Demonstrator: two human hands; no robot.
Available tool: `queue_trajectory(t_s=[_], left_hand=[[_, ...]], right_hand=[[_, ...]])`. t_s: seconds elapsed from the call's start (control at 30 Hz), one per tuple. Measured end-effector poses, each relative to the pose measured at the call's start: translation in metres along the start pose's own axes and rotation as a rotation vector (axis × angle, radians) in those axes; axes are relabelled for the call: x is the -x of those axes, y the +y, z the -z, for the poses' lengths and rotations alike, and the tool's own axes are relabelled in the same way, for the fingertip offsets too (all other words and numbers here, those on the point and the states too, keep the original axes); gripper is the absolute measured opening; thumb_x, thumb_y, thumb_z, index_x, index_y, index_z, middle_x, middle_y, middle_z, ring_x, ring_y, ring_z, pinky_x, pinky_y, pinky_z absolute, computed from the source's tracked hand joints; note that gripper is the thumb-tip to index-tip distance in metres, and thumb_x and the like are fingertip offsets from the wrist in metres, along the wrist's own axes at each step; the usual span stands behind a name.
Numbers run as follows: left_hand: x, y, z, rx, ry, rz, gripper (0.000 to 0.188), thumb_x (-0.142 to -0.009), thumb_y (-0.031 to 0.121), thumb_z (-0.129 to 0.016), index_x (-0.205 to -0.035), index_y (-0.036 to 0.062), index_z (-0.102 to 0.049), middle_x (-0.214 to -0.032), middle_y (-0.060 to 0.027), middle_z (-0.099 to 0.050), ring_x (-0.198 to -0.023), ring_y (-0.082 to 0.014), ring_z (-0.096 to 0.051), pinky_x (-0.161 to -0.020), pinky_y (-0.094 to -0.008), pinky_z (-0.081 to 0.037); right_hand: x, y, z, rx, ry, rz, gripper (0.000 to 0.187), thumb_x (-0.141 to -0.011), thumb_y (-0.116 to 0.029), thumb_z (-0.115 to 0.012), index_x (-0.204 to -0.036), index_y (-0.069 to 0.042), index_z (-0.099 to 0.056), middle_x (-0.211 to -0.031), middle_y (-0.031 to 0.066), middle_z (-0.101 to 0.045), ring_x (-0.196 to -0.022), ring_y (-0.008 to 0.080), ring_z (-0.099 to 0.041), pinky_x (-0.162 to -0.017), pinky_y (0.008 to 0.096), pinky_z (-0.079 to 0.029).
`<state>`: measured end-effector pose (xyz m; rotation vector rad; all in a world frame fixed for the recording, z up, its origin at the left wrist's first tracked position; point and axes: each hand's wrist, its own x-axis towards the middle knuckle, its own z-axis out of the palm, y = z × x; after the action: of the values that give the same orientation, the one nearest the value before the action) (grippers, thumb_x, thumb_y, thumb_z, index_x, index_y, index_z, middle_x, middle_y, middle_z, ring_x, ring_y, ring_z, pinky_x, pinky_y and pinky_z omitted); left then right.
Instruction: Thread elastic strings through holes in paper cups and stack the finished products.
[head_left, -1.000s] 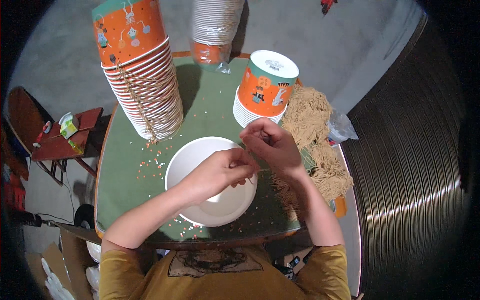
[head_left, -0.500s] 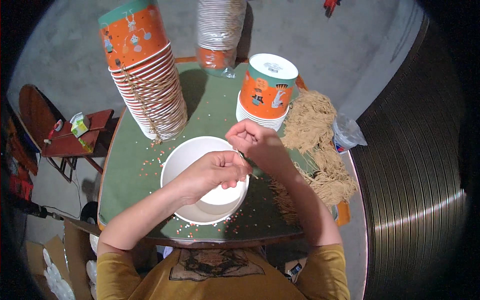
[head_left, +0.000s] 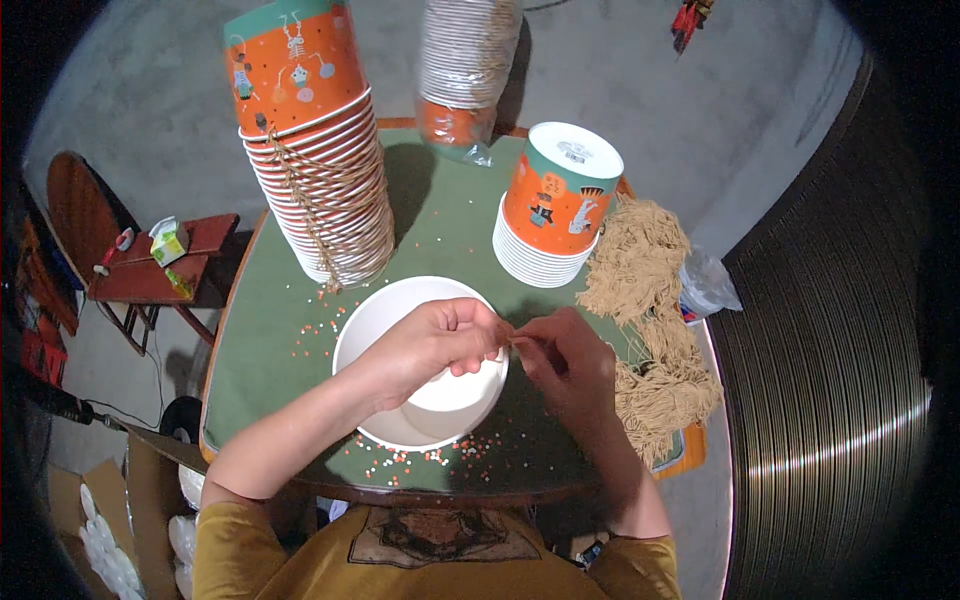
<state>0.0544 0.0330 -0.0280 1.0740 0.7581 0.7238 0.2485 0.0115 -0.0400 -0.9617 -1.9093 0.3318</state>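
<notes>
A white-lined paper bucket (head_left: 362, 322) stands mouth up in front of me, its inside showing. Above its right side my left hand (head_left: 440, 345) is closed in a pinch. Fingertip to fingertip with it, my right hand (head_left: 570, 360) pinches too, just beyond the bucket's right rim. Between them shows a short bit of thin tan cord (head_left: 511, 339); the rest of it is hidden by my fingers. Bunches of loose tan cords (head_left: 640, 260) lie right of my right hand, and a lower bunch (head_left: 668, 395) sits beside my right forearm.
A tall stack of orange buckets (head_left: 315, 215) with cord handles leans at the far left. An upside-down stack (head_left: 555, 215) stands at the right, a plastic-wrapped stack (head_left: 465, 60) behind. Small orange and white dots (head_left: 430, 462) litter the green tabletop (head_left: 265, 400). A red bench (head_left: 205, 240) stands left.
My right hand has come down toward me and its fingers now meet my left fingertips. The left hand has hardly moved against the bucket. The whole view has shifted slightly.
</notes>
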Motion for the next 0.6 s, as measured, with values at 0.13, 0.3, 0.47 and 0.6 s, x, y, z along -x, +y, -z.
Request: queue_trajectory(t_s=[0.13, 0.3, 0.47, 0.6], left_hand=[[0.003, -0.002, 0.003, 0.049, -0.019, -0.014, 0.010, -0.083, 0.005, -0.055, -0.092, 0.0015, -0.059, -0.082, -0.0009, -0.059, -0.063, -0.0043, -0.048, -0.056, -0.0178, -0.037], [0.006, 0.004, 0.001, 0.164, -0.056, 0.075, 0.011, -0.086, 0.003, -0.055, -0.097, -0.0002, -0.057, -0.084, -0.0041, -0.061, -0.063, -0.0059, -0.054, -0.057, -0.0170, -0.042], [0.006, 0.002, 0.000, 0.329, -0.051, 0.065, 0.012, -0.092, 0.007, -0.055, -0.099, -0.0020, -0.055, -0.089, -0.0074, -0.062, -0.079, -0.0154, -0.067, -0.067, -0.0199, -0.052], [0.007, -0.001, -0.002, 0.367, -0.050, 0.036, 0.013, -0.092, 0.007, -0.055, -0.100, -0.0027, -0.055, -0.089, -0.0090, -0.062, -0.078, -0.0165, -0.067, -0.066, -0.0211, -0.052]], right_hand=[[0.002, -0.009, -0.006, -0.001, 0.032, 0.011, 0.010, -0.081, -0.006, -0.068, -0.088, -0.006, -0.061, -0.068, 0.0058, -0.054, -0.055, 0.0123, -0.052, -0.051, 0.0257, -0.043], [0.007, -0.013, -0.012, 0.063, -0.011, 0.103, 0.014, -0.081, -0.006, -0.069, -0.091, -0.009, -0.059, -0.068, 0.0070, -0.055, -0.055, 0.0183, -0.056, -0.048, 0.0295, -0.045], [0.012, -0.006, -0.015, 0.109, 0.021, 0.204, 0.021, -0.081, -0.006, -0.069, -0.097, -0.011, -0.057, -0.068, 0.0065, -0.057, -0.056, 0.0224, -0.058, -0.047, 0.0327, -0.046], [0.012, -0.005, -0.016, 0.120, -0.005, 0.221, 0.020, -0.081, -0.006, -0.068, -0.097, -0.011, -0.057, -0.073, 0.0066, -0.060, -0.057, 0.0226, -0.059, -0.048, 0.0326, -0.047]])
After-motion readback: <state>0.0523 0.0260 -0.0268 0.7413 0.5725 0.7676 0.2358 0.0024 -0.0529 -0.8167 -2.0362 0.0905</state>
